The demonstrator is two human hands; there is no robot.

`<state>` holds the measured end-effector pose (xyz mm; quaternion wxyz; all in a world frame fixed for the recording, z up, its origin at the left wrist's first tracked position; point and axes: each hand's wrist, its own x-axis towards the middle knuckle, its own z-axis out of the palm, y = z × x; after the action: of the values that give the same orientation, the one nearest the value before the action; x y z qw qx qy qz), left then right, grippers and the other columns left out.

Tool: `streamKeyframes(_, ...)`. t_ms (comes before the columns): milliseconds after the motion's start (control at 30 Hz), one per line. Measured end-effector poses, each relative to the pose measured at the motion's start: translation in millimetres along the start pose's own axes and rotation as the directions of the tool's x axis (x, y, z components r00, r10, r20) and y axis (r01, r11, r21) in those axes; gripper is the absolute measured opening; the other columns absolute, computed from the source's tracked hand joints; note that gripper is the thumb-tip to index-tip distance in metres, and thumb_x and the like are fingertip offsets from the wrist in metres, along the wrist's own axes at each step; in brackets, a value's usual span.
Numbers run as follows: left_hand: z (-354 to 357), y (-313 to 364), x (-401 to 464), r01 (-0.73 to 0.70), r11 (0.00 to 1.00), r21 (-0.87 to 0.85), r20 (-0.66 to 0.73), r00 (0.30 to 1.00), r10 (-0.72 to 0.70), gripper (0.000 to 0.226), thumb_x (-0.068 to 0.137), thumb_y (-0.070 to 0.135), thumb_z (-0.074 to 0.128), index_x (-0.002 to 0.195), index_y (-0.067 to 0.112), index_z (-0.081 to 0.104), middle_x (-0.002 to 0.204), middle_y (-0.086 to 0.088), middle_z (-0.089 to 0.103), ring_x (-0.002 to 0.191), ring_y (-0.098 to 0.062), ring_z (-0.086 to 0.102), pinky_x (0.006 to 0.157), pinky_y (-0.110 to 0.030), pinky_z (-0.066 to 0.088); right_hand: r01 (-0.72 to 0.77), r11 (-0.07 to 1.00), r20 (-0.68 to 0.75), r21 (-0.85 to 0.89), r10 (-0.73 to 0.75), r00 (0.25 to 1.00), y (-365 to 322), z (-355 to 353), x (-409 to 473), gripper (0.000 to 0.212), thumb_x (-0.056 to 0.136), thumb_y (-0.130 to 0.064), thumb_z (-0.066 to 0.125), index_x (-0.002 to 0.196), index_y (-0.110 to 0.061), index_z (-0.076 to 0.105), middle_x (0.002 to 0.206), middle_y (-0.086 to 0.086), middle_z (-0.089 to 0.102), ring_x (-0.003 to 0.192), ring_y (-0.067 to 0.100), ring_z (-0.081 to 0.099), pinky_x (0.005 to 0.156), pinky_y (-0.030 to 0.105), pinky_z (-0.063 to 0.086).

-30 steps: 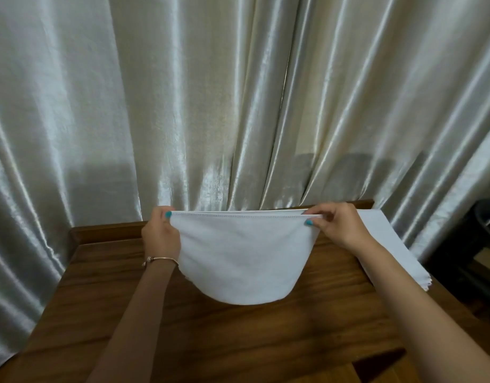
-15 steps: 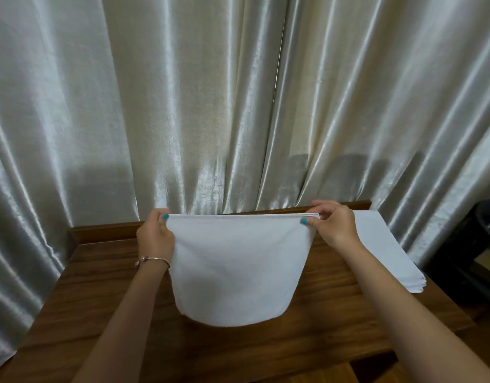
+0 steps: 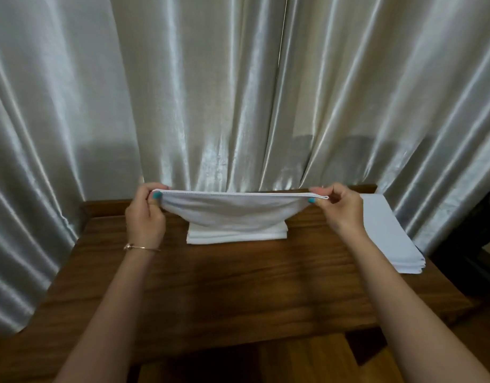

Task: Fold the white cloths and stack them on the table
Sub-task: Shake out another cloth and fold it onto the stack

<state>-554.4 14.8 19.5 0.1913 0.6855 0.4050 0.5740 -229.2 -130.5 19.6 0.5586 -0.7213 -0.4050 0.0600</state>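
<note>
You've got the cloth (image 3: 234, 210) pinched at both top corners — left hand (image 3: 145, 217) and right hand (image 3: 340, 210) — sagging onto the folded pile (image 3: 235, 235) mid-table (image 3: 238, 286). Keep that edge taut, lower it square, match the pile's edges.

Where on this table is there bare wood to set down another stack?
Bare wood lies on the table in front of the folded stack, between the forearms, and left of it beyond the left hand. The right edge is crowded by the unfolded pile.
</note>
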Motion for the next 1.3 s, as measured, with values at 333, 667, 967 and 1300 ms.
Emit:
streamKeyframes(333, -47, -48, -230, 0.391, 0.917, 0.078, 0.322, 0.861, -0.394, 0.037, 0.093, 0.0, 0.044, 0.084, 0.033, 0.06, 0.101, 0.012, 0.063, 0.094, 0.003, 0.057, 0.074, -0.014, 0.048, -0.243, 0.959, 0.408, -0.144, 0.281, 0.869, 119, -27, -153, 0.026, 0.071, 0.004, 0.08, 0.06, -0.016, 0.066, 0.074, -0.021, 0.074, 0.082, 0.001, 0.07, 0.108, 0.054, 0.04)
streamKeyframes(667, -49, -57, -270, 0.484, 0.857, 0.178, 0.281, 0.809, -0.516, 0.023, 0.096, 0.008, 0.043, 0.091, 0.024, 0.059, 0.089, 0.001, 0.064, 0.084, -0.011, 0.059, 0.062, -0.02, 0.044, -0.3, 0.938, 0.373, -0.175, 0.345, 0.861, 132, -23, -187, 0.021, 0.081, 0.001, 0.071, 0.075, -0.018, 0.072, 0.088, -0.002, 0.074, 0.09, 0.018, 0.068, 0.081, 0.033, 0.055)
streamKeyframes(967, -15, -75, -197, 0.564, 0.785, 0.258, 0.165, 0.775, -0.611, 0.016, 0.098, 0.012, 0.041, 0.102, 0.012, 0.057, 0.093, -0.004, 0.06, 0.077, -0.012, 0.053, 0.057, -0.019, 0.039, -0.196, 0.943, 0.347, -0.269, 0.285, 0.894, 116, 22, -109, 0.018, 0.087, -0.015, 0.067, 0.079, -0.031, 0.066, 0.09, -0.009, 0.068, 0.092, 0.015, 0.062, 0.084, 0.04, 0.054)
streamKeyframes(1300, 33, -136, -154, 0.678, 0.622, 0.391, 0.126, 0.63, -0.766, 0.025, 0.097, 0.006, 0.04, 0.114, -0.001, 0.057, 0.109, -0.02, 0.062, 0.098, -0.03, 0.056, 0.079, -0.031, 0.041, -0.269, 0.924, 0.35, -0.274, 0.356, 0.866, 143, 109, -55, 0.002, 0.091, -0.013, 0.063, 0.091, -0.015, 0.063, 0.082, -0.003, 0.06, 0.085, 0.019, 0.056, 0.074, 0.03, 0.042)
